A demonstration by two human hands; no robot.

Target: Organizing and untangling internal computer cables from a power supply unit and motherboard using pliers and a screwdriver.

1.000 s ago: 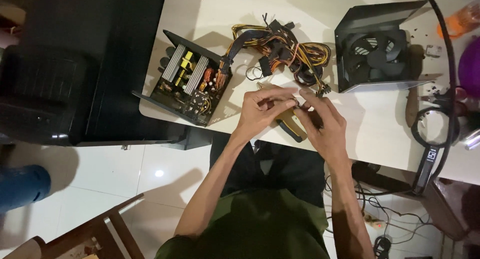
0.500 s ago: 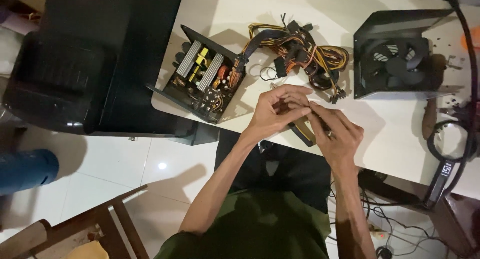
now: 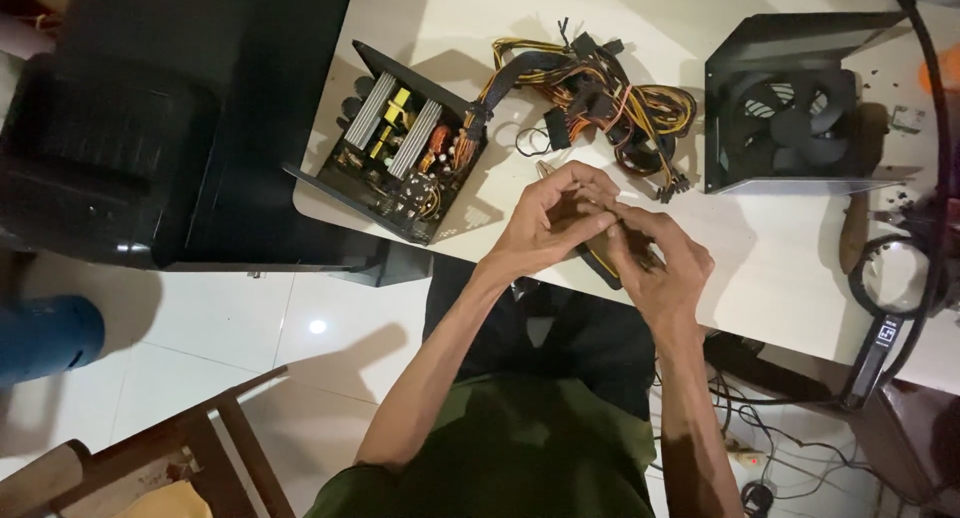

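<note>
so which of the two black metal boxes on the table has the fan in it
The right-hand box, by the table's right end: a round fan fills it. The left box shows heatsinks and coloured wires instead.

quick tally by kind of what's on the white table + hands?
Opened power supply chassis: 1
Fan cover: 1
Cable bundle: 1
Small flat part held between left hand and right hand: 1
Hands: 2
Total: 6
</note>
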